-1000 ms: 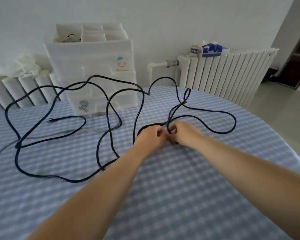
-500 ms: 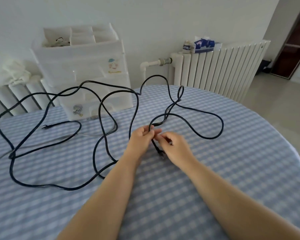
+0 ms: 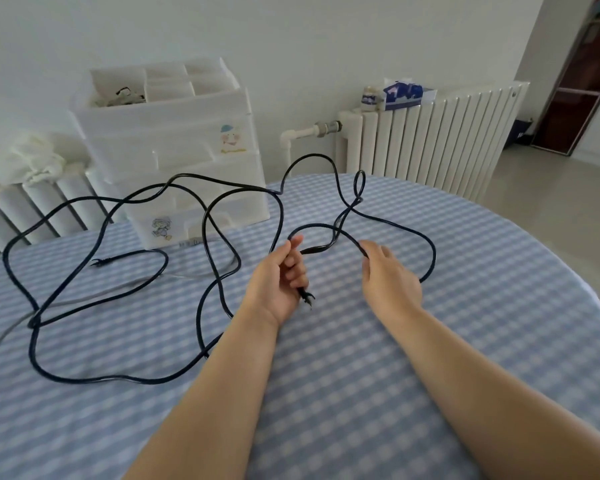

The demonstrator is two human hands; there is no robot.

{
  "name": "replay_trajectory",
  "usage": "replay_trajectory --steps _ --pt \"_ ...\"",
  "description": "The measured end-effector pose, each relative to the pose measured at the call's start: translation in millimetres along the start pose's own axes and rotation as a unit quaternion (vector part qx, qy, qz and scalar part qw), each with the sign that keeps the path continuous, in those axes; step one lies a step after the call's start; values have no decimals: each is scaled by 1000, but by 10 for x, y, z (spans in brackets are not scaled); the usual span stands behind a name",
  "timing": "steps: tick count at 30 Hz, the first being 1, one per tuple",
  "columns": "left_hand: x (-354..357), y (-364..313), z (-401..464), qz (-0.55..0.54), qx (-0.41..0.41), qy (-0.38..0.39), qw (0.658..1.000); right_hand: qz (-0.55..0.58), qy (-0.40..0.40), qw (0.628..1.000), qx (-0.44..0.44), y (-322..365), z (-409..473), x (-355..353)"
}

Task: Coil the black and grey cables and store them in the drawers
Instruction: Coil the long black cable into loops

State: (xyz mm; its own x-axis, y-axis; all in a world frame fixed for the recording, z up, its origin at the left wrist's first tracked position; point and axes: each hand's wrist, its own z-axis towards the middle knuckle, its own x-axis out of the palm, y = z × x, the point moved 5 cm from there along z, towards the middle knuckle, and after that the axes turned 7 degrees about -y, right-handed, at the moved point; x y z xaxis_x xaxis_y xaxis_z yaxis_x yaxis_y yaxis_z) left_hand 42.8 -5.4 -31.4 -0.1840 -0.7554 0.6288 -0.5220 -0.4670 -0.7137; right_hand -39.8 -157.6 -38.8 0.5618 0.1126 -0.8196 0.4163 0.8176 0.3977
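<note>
Black cable lay sprawled in big loose loops over the centre & left of the frame, on the blue-and-white checked tablecloth; far loops ran up in front of the drawer unit. One plug end stuck out just below the left hand, the other plug end lay at left-centre on the cloth. Left hand, mid-frame, palm up, had fingers curled round the cable near that plug. Right hand, just right of centre, was seen from the back w/ the cable meeting its fingertips; whether it gripped or only touched, cannot tell. A short loop arched btwn the two hands. Grey cable trailed thin along the left edge, passing under the black one. White plastic drawers stood at upper left, top tray open w/ small items inside. White radiator at upper right, w/ a blue-and-white box on top.
</note>
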Motion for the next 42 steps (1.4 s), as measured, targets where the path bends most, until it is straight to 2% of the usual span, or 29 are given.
replay_trajectory --steps 2,5,9,11,15,18,21,23,25,27,29,31,34,36,39,42 --pt "43 -92 -10 33 47 1 998 -61 28 997 -48 109 -45 53" --pt "154 -195 -106 148 123 11 981 -130 57 981 -135 346 -206 115" --pt "287 -244 -230 363 212 10 907 -94 94 965 -224 602 -430 137" --pt "288 -215 -248 422 210 37 881 -68 99 951 -286 723 -534 152" --pt "160 -227 -266 473 197 75 855 39 28 928 -370 841 -591 12" --pt "93 -247 -309 495 183 110 842 119 -41 910 -396 944 -680 -223" --pt "53 -236 -395 564 175 148 794 130 -80 901 -406 1068 -755 -371" --pt "31 -247 -465 585 169 172 774 140 -76 913 -375 1090 -710 -437" --pt "32 -257 -531 572 149 213 778 167 -50 934 -311 1074 -591 -501" --pt "41 -281 -579 526 128 243 805 194 -26 940 -281 1071 -498 -538" --pt "-4 -316 -568 477 84 236 842 229 -17 940 -253 1032 -400 -549" --pt "-83 -335 -548 450 22 221 865 277 -18 938 -206 916 -308 -528" --pt "-111 -305 -615 405 -69 267 872 299 -34 936 -182 744 -311 -465" --pt "-42 -272 -670 370 -98 308 871 284 -10 942 -177 691 -348 -404" --pt "55 -263 -689 348 -82 319 878 318 23 939 -128 613 -343 -337" --pt "62 -323 -699 365 -57 315 874 331 17 937 -109 603 -373 -364"
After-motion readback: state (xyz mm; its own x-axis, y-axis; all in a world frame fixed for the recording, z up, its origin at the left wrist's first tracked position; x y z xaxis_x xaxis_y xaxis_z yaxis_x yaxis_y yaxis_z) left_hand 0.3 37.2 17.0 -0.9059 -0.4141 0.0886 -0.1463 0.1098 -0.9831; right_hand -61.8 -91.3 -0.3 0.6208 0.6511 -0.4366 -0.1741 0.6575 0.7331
